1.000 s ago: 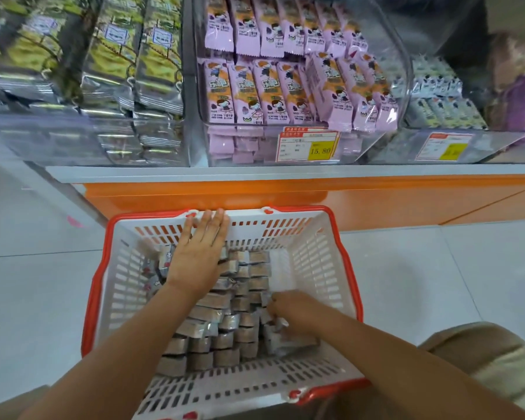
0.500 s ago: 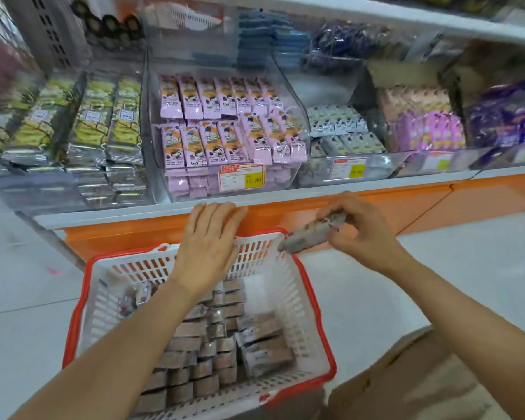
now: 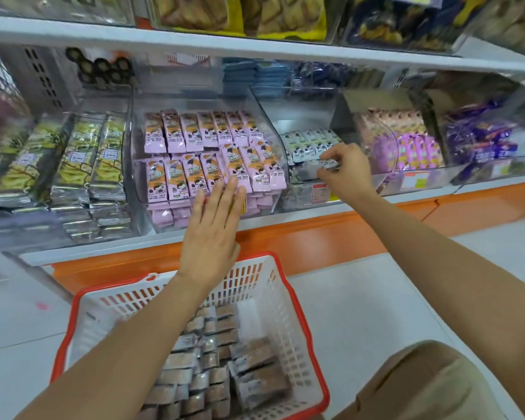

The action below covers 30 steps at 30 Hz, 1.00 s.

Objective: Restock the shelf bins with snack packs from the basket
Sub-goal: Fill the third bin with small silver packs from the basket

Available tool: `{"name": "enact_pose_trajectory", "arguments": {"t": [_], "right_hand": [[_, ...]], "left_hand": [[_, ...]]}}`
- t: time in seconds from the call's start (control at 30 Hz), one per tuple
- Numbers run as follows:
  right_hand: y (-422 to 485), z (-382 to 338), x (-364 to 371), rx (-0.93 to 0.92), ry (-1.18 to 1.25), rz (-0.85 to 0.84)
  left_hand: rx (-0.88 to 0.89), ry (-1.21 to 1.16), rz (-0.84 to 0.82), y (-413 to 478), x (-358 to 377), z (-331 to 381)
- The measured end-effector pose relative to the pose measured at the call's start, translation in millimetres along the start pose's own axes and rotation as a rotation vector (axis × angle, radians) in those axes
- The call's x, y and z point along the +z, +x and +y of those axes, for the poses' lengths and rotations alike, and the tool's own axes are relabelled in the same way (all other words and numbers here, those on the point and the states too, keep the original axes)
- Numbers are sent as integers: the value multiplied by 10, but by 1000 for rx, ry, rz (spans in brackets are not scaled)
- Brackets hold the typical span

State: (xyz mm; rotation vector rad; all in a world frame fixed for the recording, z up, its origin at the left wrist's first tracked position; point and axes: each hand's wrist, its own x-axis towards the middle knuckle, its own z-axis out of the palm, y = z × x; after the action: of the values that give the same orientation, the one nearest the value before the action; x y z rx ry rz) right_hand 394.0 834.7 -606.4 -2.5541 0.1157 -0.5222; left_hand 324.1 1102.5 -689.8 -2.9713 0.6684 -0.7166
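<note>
Surrounding bins: a clear bin of pink packs stands just left of the bin of white-and-black packs; yellow-green packs lie farther left and purple packs to the right.
Front wall: the clear front of the white-and-black bin, with a price tag, rises below the right wrist.
Basket: the white, red-rimmed basket sits on the floor below the shelf, with rows of grey-brown snack packs inside.
Left hand: the left hand is flat, fingers straight and together, fingertips against the pink bin's front, forearm crossing over the basket.
Right hand: the right hand reaches over the white-and-black bin and pinches one small pack in curled fingers just above the packs there.
Lower right: a tan trouser knee.
</note>
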Motion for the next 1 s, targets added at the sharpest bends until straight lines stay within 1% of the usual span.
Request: {"name": "enact_pose_trajectory", "arguments": {"t": [0.2,0.3,0.37,0.47,0.5,0.57,0.6,0.67,0.73,0.83,0.93,1.0], "right_hand": [[201,-35,136,128,-96,-190],[211,-39,144,135,-137,-227],[173,-21,151,72,-93,-166],[-72,-127,123,-117,85,-15],[-224,-209,117,-207,153,0],[-615,-406,149,-352,260,-51],[-835,-473,227,-399,293,-112],[-1253,-530,490,-462,313,-289],[-1610,-466,861,-459,268,-508],[-2018,-274,1398,-437,89,-822],[-2314,-117,1834,-394,-132,-1038],[-2425,-48,2053,-364,-282,-1191]], "left_hand": [[19,29,17,9,44,-10],[20,7,27,15,36,-8],[20,-14,32,16,21,-17],[54,-36,31,-77,35,-74],[75,-41,28,-156,53,-95],[96,-61,22,-360,107,-135],[87,-77,11,-473,137,-155],[64,-113,-24,-659,196,-210],[68,-123,-93,-799,281,-287],[55,-108,-257,-984,492,-414],[-25,-115,-411,-1113,688,-484],[-39,-101,-543,-1152,828,-495]]}}
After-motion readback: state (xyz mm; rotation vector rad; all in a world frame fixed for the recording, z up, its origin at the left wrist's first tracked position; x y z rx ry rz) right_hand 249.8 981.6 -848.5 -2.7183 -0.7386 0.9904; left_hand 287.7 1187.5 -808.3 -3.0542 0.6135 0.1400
